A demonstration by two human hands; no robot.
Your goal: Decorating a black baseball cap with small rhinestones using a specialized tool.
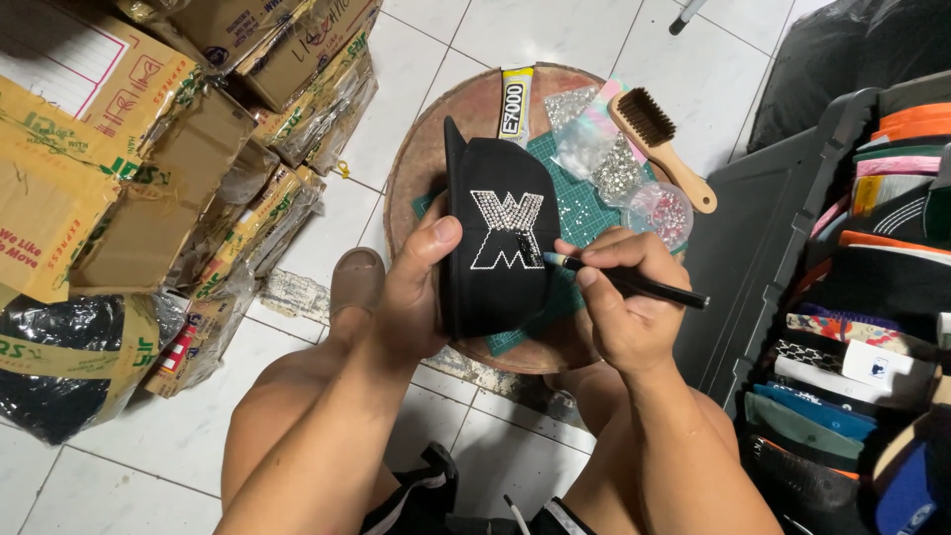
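Note:
My left hand (408,297) grips a black cap (495,248) from its left side, thumb resting on the front panel. A letter-shaped rhinestone design (506,230) covers the cap's front. My right hand (619,297) holds a thin black pen-like tool (634,282), its tip touching the lower right part of the design. The cap rests over a green cutting mat (584,213) on a round wooden board (436,139).
A glue tube (515,102), bags of rhinestones (594,149), a round rhinestone dish (662,211) and a wooden brush (659,144) lie on the board. Taped cardboard boxes (149,149) pile at left. A grey bin of stacked caps (862,327) stands at right.

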